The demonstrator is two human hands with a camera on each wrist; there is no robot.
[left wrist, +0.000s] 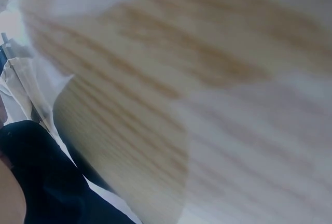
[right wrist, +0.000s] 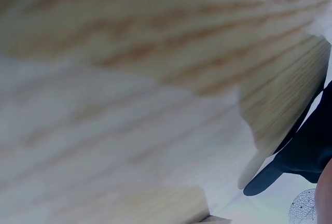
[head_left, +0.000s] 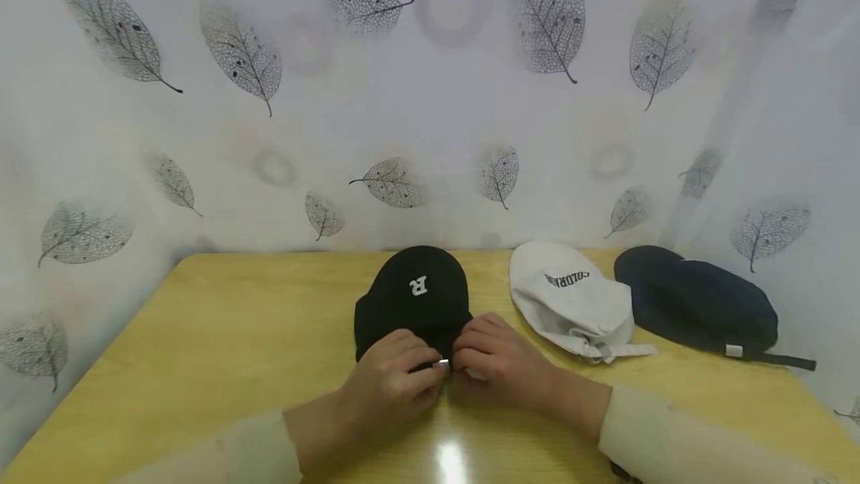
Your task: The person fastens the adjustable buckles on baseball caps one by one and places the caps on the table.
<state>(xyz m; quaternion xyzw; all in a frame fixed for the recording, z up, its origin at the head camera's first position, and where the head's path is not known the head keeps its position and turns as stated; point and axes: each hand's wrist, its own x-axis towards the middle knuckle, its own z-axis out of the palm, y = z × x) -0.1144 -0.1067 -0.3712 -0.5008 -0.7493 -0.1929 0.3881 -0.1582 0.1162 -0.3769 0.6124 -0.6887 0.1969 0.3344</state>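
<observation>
A black cap (head_left: pixel 403 297) with a white letter R lies on the table, its strap end toward the person. My left hand (head_left: pixel 391 376) pinches the strap by a small silver buckle (head_left: pixel 441 366), fingers curled. On the other side, my right hand (head_left: pixel 500 361) grips the cap's strap end with bent fingers, right beside the buckle. Most of the strap is hidden behind the fingers. In the left wrist view the black cap (left wrist: pixel 49 177) fills the lower left corner; in the right wrist view its dark edge (right wrist: pixel 301 151) shows at the right.
To the right lies a white cap (head_left: pixel 567 293) lettered COLORADO, its strap trailing right. Beside it rests a dark navy cap (head_left: pixel 699 301) with a silver buckle and a loose strap. Behind the wooden table (head_left: pixel 235 334) hangs a leaf-patterned curtain (head_left: pixel 430 110).
</observation>
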